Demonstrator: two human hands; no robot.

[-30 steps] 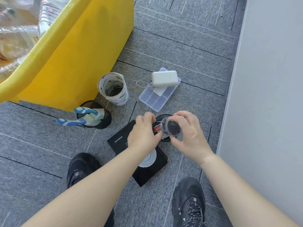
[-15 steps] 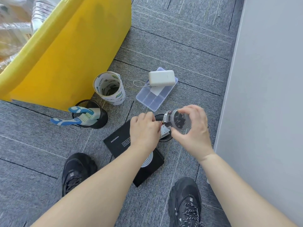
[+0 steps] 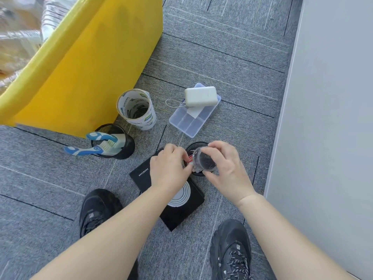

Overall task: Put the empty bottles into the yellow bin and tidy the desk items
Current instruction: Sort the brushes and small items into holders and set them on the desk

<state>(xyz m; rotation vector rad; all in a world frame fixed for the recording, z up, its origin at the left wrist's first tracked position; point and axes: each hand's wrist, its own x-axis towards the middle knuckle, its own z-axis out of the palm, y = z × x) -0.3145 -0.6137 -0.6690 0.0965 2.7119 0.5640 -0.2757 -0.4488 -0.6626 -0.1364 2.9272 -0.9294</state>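
Head view. My right hand point(image 3: 227, 170) grips a small clear round plastic jar point(image 3: 204, 161) of dark contents, tilted over the black mesh cup point(image 3: 194, 145). My left hand point(image 3: 169, 169), fingers drawn together, pinches a small red-labelled item point(image 3: 191, 158) at the jar's mouth. Half a second ago the jar was lifted clear to the right; now it is lowered against the left fingers, so I judge desk-tidying is under way. The yellow plastic bin point(image 3: 90, 67) stands well apart, upper left, with blurred bottles point(image 3: 30, 31) inside.
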